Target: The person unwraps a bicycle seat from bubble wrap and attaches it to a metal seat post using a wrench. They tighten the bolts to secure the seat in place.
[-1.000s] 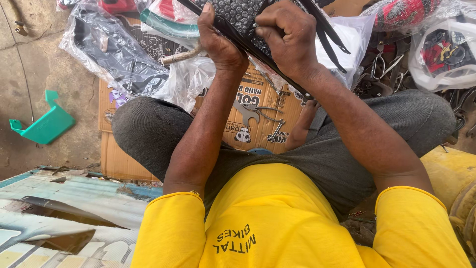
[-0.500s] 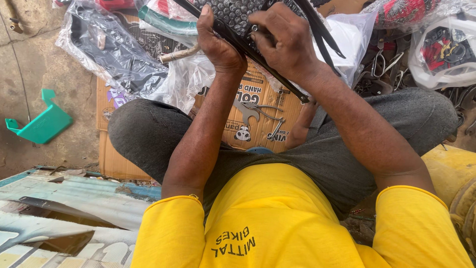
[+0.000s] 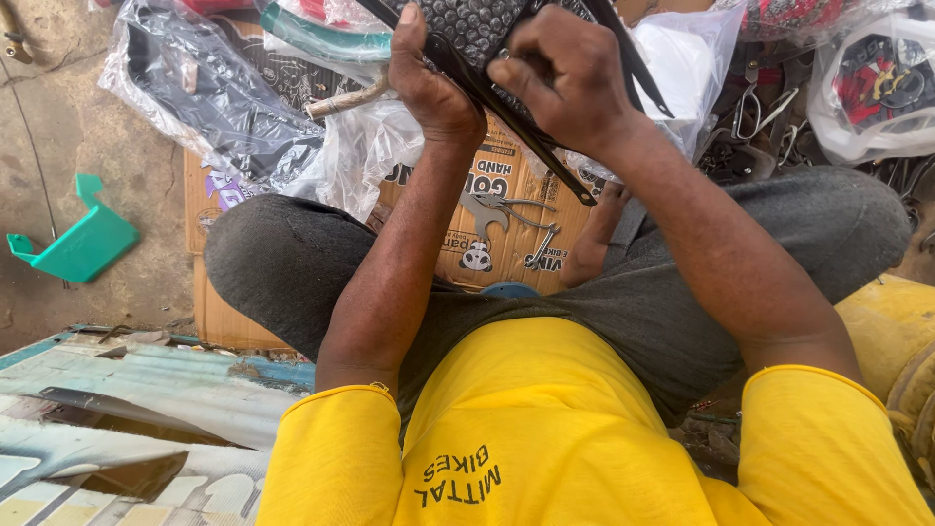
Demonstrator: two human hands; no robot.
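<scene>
While both hands are raised in front of the chest, the left hand clamps the near edge of a black textured pad, thumb laid up along its face, fingers hidden behind. The right hand closes over the pad from the other side, its fingertips pressed together at a small point on the dimpled surface; whether they pinch a fastener or only the cover cannot be told, since the knuckles hide it.

Procedure, as judged from the stance: keep the left hand as the fixed support and let only the right fingers work. Hold the pad tilted toward the eyes so the worked spot stays visible. Keep the black bars that slant down from under the pad away from the wrists, so they do not lever it out of the hold.

Position of the pad: it sits between the two hands, at the top edge of the view and partly cut off, above the crossed legs. One bar runs from beneath the left palm down to the right, ending over the cardboard box that lies on the ground before the knees.

Outward: clear plastic bags lie beyond the left knee, a green plastic piece well apart on the concrete, and metal hooks near the right forearm.
</scene>
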